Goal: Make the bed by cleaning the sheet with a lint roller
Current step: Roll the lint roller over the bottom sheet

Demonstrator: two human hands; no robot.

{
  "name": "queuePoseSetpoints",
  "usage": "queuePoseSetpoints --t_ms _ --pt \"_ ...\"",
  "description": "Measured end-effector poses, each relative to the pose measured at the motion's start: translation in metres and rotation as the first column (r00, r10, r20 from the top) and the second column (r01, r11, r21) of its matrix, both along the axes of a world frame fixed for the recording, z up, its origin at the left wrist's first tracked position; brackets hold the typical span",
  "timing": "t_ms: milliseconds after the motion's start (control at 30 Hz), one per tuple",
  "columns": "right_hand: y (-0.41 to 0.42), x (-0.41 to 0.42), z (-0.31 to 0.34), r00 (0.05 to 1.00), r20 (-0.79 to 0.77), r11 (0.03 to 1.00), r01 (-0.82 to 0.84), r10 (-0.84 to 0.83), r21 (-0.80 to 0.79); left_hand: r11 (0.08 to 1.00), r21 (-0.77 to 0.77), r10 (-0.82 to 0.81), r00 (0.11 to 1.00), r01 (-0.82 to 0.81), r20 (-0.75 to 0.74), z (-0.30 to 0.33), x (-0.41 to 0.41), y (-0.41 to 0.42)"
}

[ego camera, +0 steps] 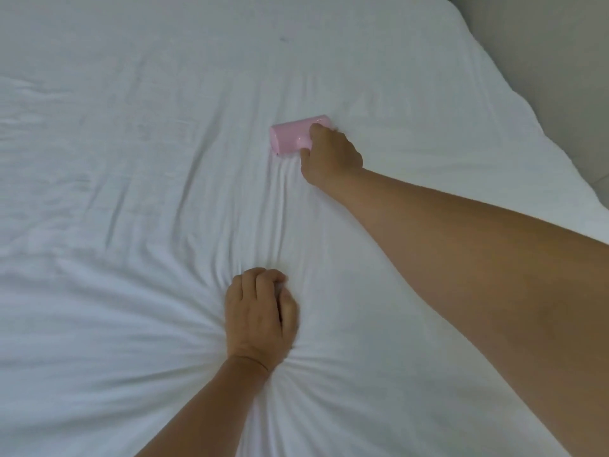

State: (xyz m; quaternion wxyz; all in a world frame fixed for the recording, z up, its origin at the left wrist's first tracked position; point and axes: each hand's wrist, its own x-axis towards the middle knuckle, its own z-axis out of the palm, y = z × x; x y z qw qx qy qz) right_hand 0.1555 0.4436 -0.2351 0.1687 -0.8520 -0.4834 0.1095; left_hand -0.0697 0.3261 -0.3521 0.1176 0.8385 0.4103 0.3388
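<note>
Left hand (260, 316) bunches white sheet (115, 192); pale wall (543, 44) beyond.

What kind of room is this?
Probably a bedroom. A white sheet covers a big bed, its edge dropping toward a pale wall. The right hand rolls a pink lint roller over it while the left hand bunches the fabric.

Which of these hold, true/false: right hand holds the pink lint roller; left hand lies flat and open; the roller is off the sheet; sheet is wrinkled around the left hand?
1. The right hand holds the pink lint roller. True.
2. The left hand lies flat and open. False: its fingers are curled, bunching the sheet.
3. The roller is lifted off the sheet. False: it rests on it.
4. Wrinkles radiate from the left hand. True.
</note>
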Motion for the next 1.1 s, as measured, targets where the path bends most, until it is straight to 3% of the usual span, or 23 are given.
queuePoseSetpoints --t_ms 200,433,733,867,933,1100 --pt "-0.018 -0.011 -0.006 0.998 -0.024 0.998 0.052 -0.051 0.041 1.000 -0.019 -0.017 1.000 0.017 0.004 -0.006 -0.002 0.003" --pt "-0.179 -0.058 -0.001 0.993 0.065 0.995 0.102 -0.101 -0.008 1.000 -0.019 -0.022 1.000 0.022 -0.020 -0.002 -0.002 0.005" --pt "-0.315 -0.107 0.009 0.983 -0.051 0.980 0.172 -0.178 -0.104 0.999 -0.049 -0.021 0.998 0.018 -0.059 0.021 -0.002 -0.002" --pt "-0.316 -0.113 0.011 0.957 -0.137 0.965 0.261 -0.255 0.031 0.989 -0.148 -0.034 0.980 0.005 -0.194 0.054 0.012 0.019" --pt "-0.300 -0.115 0.012 0.950 -0.113 0.946 0.304 -0.292 0.109 0.993 -0.104 -0.065 0.981 0.046 -0.182 0.063 0.026 0.041" --pt "-0.233 -0.094 -0.001 0.943 -0.035 0.940 0.332 -0.330 0.077 0.997 -0.025 -0.076 0.986 0.073 -0.147 0.035 0.041 0.054"
